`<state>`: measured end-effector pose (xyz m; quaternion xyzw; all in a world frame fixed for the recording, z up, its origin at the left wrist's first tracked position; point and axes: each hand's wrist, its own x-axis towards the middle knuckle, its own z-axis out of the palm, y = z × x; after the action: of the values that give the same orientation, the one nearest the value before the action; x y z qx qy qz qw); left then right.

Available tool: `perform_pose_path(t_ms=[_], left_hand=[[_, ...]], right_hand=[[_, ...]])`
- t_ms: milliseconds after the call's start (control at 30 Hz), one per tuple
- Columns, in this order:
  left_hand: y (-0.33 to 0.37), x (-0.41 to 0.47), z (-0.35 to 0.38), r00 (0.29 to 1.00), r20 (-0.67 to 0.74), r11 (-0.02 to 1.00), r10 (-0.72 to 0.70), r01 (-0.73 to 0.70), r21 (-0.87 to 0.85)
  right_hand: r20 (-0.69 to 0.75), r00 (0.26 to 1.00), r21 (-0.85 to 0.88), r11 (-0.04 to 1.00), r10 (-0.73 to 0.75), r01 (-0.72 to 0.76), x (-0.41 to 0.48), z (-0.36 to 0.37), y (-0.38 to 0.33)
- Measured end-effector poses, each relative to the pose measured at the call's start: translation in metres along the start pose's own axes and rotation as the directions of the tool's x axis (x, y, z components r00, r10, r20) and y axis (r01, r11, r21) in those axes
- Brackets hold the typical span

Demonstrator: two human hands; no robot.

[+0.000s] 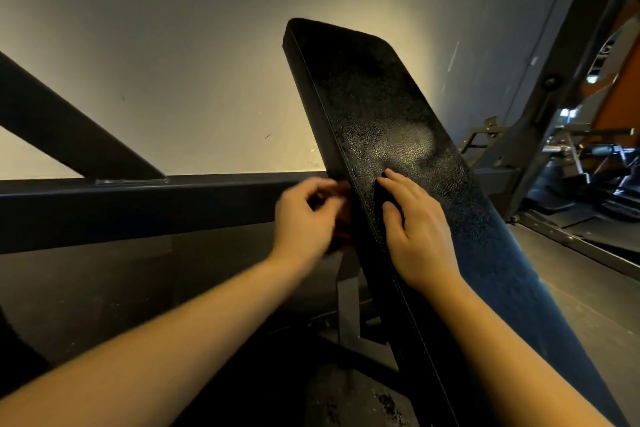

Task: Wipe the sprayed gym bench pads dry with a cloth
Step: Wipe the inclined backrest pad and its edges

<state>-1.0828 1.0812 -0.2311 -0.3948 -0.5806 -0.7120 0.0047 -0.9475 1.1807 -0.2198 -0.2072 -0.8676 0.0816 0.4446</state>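
Lying beneath right hand (415,229): bench pad (374,107)

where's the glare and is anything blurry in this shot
Head view: a bright glare patch sits on the bench pad just above the right hand; the left hand is motion-blurred, so its grip is unclear; warm light washes the wall; the lower frame is dim.

The bench pad (381,107) is long, black and grained like leather. It is tilted steeply, rounded top end uppermost, with a stitched seam down its left edge. A glossy patch shines at mid-pad. Just below that patch a dark cloth (381,193), hard to make out, lies flat on the pad.
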Motion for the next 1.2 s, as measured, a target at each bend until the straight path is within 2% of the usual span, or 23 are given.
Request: perform_pose_path(t_ms=[100,167,233,300,333,433,533,600,667,733,800,900,967,1033,1133,1200], left_hand=[[-0.007,0.017,-0.001,0.999,-0.030,0.999,0.039,-0.038,0.032],[-0.021,-0.021,0.005,1.000,-0.002,1.000,0.022,-0.022,-0.016],[-0.031,-0.081,0.003,0.991,0.133,0.997,-0.021,0.030,-0.070],[-0.031,-0.102,0.000,0.973,0.232,0.996,-0.007,0.027,-0.085],[-0.031,-0.088,0.001,0.979,0.202,0.997,0.011,0.004,-0.076],[-0.023,-0.015,0.003,0.998,-0.009,0.997,0.057,-0.057,-0.054],[-0.019,-0.002,0.010,0.994,-0.066,0.994,0.090,-0.094,-0.056],[-0.020,-0.041,0.010,0.994,-0.005,0.992,0.105,-0.105,-0.074],[-0.014,-0.086,0.006,0.989,0.123,0.993,0.087,-0.077,-0.085],[-0.011,-0.099,0.004,0.979,0.190,0.993,0.077,-0.059,-0.098],[-0.013,-0.070,0.006,0.988,0.126,0.993,0.088,-0.078,-0.089],[-0.018,-0.008,0.007,0.998,-0.068,0.993,-0.003,-0.005,-0.121],[-0.019,-0.010,0.010,0.995,-0.097,0.994,0.028,-0.037,-0.098],[-0.019,-0.047,0.013,0.995,-0.047,0.993,0.088,-0.091,-0.075],[-0.014,-0.104,0.007,0.983,0.145,0.993,0.110,-0.101,-0.063],[-0.015,-0.099,0.005,0.981,0.161,0.994,0.105,-0.099,-0.047]], right_hand=[[-0.010,1.000,-0.005,1.000,0.008,-0.008,0.001,0.000,0.001],[-0.022,1.000,-0.011,1.000,0.016,-0.016,0.001,0.000,0.000],[-0.023,1.000,-0.024,0.999,0.021,-0.021,0.001,0.000,-0.002],[-0.023,0.999,-0.030,0.999,0.032,-0.033,0.002,0.000,-0.002],[-0.021,0.999,-0.030,0.999,0.036,-0.036,0.001,0.000,-0.001],[-0.025,0.999,-0.019,0.999,0.041,-0.041,-0.001,-0.001,-0.002],[-0.029,0.999,-0.021,0.999,0.044,-0.044,0.000,0.000,-0.003],[-0.027,0.999,-0.030,0.999,0.045,-0.046,0.001,0.000,-0.003],[-0.026,0.999,-0.038,0.998,0.046,-0.047,0.002,0.000,-0.003],[-0.029,0.999,-0.037,0.998,0.046,-0.047,0.001,0.001,-0.004],[-0.032,0.999,-0.030,0.999,0.038,-0.039,-0.001,0.001,-0.004],[-0.034,0.999,-0.038,0.999,0.036,-0.037,0.000,0.002,-0.003],[-0.034,0.999,-0.046,0.998,0.038,-0.039,-0.001,0.001,-0.003],[-0.029,0.999,-0.049,0.998,0.030,-0.031,0.000,0.001,-0.003],[-0.025,0.999,-0.061,0.997,0.039,-0.040,0.000,0.001,-0.002],[-0.030,0.999,-0.061,0.997,0.045,-0.046,-0.001,0.002,-0.002]])
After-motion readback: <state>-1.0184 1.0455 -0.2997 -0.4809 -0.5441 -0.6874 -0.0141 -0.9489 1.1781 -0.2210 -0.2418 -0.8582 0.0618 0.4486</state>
